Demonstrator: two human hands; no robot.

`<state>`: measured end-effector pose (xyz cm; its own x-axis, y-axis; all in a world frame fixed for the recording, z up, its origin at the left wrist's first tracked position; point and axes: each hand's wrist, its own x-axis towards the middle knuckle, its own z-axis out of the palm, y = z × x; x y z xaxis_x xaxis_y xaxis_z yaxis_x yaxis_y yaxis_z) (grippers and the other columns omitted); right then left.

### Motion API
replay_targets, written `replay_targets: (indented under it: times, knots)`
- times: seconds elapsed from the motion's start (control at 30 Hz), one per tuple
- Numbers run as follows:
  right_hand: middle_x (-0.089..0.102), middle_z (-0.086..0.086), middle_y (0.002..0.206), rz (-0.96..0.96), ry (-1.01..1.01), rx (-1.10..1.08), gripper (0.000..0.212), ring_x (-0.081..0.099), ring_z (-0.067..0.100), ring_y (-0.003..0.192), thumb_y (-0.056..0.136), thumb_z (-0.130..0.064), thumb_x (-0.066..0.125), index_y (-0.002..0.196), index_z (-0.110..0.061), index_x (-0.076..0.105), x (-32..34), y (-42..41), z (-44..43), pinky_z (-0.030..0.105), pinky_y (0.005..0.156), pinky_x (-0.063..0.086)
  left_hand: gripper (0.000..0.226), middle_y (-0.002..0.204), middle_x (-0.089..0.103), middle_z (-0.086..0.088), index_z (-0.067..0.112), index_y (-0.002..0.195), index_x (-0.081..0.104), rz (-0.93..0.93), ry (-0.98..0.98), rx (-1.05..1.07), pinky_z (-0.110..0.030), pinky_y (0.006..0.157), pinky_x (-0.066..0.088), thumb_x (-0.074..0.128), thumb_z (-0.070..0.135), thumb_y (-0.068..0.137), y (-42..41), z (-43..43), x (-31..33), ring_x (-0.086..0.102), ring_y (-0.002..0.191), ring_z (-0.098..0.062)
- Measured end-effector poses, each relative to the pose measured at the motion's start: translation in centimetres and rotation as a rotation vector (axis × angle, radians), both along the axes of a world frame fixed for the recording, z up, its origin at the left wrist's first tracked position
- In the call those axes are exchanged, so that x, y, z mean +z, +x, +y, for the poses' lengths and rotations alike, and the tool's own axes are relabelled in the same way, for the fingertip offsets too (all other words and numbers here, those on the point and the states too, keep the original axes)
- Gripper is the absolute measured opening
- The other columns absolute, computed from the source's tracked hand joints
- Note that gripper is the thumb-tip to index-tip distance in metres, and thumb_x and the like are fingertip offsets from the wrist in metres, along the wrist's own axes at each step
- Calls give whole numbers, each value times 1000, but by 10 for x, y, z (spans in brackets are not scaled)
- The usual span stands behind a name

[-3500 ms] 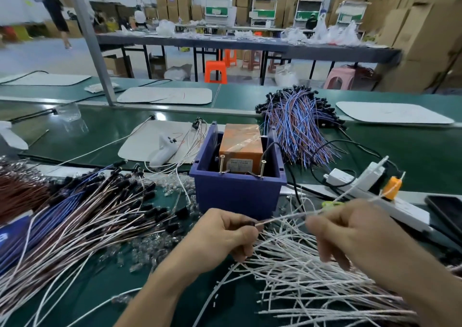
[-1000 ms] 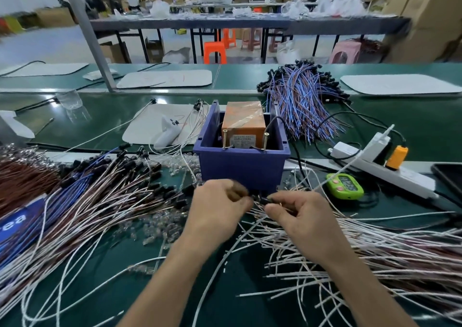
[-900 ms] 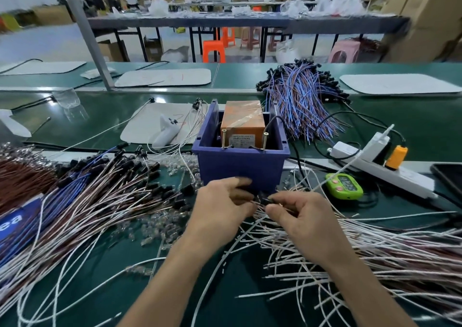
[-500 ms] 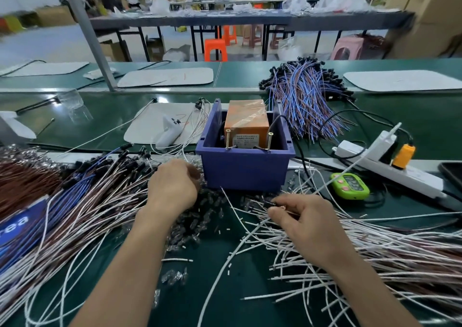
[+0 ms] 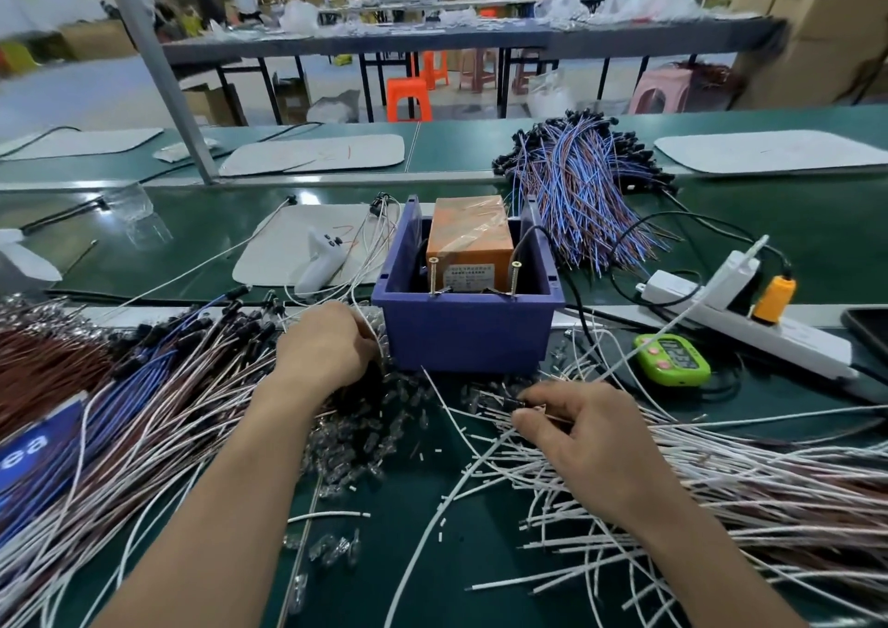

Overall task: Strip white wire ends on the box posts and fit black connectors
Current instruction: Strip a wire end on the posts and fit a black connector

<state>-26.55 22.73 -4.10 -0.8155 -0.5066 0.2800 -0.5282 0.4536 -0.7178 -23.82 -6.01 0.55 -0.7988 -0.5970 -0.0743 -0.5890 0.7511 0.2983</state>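
A blue box [image 5: 466,334] stands mid-bench with an orange block [image 5: 468,238] inside and two upright metal posts [image 5: 433,276] at its front rim. My right hand [image 5: 591,435] pinches a white wire with a black connector [image 5: 516,401] on its tip, just in front of the box. It rests on the pile of white wires [image 5: 721,493]. My left hand [image 5: 326,344] reaches down into the heap of loose black connectors [image 5: 365,416] by the box's left corner. Its fingers curl downward and its fingertips are hidden.
Finished wires with black ends [image 5: 168,387] cover the left side. A blue and brown wire bundle [image 5: 586,204] lies behind the box. A power strip [image 5: 749,320], a green timer [image 5: 672,359] and a phone [image 5: 869,334] sit to the right. A white tool [image 5: 319,260] lies on a mat.
A second ago both hands met at the wire tip before the box. My left hand has since moved left into the connector heap. My right hand stays, still holding the wire.
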Motion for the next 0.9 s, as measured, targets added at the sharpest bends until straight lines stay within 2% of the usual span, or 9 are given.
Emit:
replay_targets:
  times: [0.1, 0.2, 0.27, 0.37, 0.43, 0.53, 0.63, 0.7, 0.9]
  knots:
    - [67, -35, 85, -19, -19, -8, 29, 66, -14, 86, 89, -46, 74, 111, -27, 78, 1, 0, 0, 1, 72, 45, 7, 94, 73, 1, 36, 91, 75, 109, -140, 122, -33, 71, 48, 69, 36, 94, 11, 7, 5, 65, 87, -27]
    - [69, -36, 83, -22, -72, -5, 20, 68, -9, 84, 86, -51, 67, 106, -45, 69, 7, 1, 0, 10, 71, 52, 5, 85, 71, 5, 35, 91, 74, 398, -144, 213, -31, 68, 43, 70, 33, 94, 30, 24, 14, 57, 75, -21]
    - [68, -39, 89, -30, -102, 13, 18, 69, -6, 82, 86, -50, 65, 102, -54, 61, 11, 4, -3, 14, 70, 53, 5, 77, 72, 14, 33, 85, 75, 505, 47, 121, -27, 69, 46, 75, 30, 89, 44, 42, 17, 63, 70, -13]
    - [72, -32, 88, -99, -203, 50, 22, 71, -4, 82, 87, -36, 73, 91, -58, 72, 12, 4, -2, 9, 70, 52, 12, 70, 76, 7, 25, 80, 75, 459, 568, -129, -26, 62, 49, 77, 15, 86, 56, 77, 17, 70, 61, -7]
    - [77, -17, 85, -202, -284, 74, 27, 73, 4, 78, 84, -22, 80, 88, -49, 77, 11, 3, 0, 14, 70, 54, 16, 74, 78, -3, 22, 83, 75, 450, 823, -221, -26, 58, 49, 74, 7, 88, 58, 94, 14, 71, 64, -13]
    - [80, -4, 88, -390, -371, 99, 28, 75, 14, 83, 80, -5, 84, 93, -31, 83, 16, -1, 4, 24, 75, 57, 21, 81, 79, -10, 22, 93, 81, 548, 1000, -269, -20, 60, 52, 71, 3, 90, 58, 107, 13, 73, 72, -17]
    - [79, 3, 91, -520, -378, 187, 28, 73, 16, 85, 79, 2, 81, 93, -23, 83, 22, -5, 10, 24, 76, 57, 13, 83, 79, -12, 22, 85, 83, 670, 1172, -235, -17, 57, 51, 85, 24, 72, 61, 114, 15, 75, 70, -17]
    - [78, 5, 89, -578, -416, 242, 23, 69, 13, 82, 77, -1, 80, 93, -18, 83, 23, -7, 14, 21, 75, 55, 26, 76, 78, -12, 22, 77, 83, 706, 1186, -226, -16, 53, 49, 86, 39, 57, 64, 118, 14, 73, 62, -16]
    - [75, 10, 93, -687, -519, 348, 21, 68, 17, 88, 78, -8, 83, 99, -8, 80, 20, -14, 21, 25, 81, 54, 23, 75, 78, -11, 18, 78, 84, 743, 1225, -257, -16, 61, 54, 89, 23, 57, 64, 126, 9, 72, 65, -13]
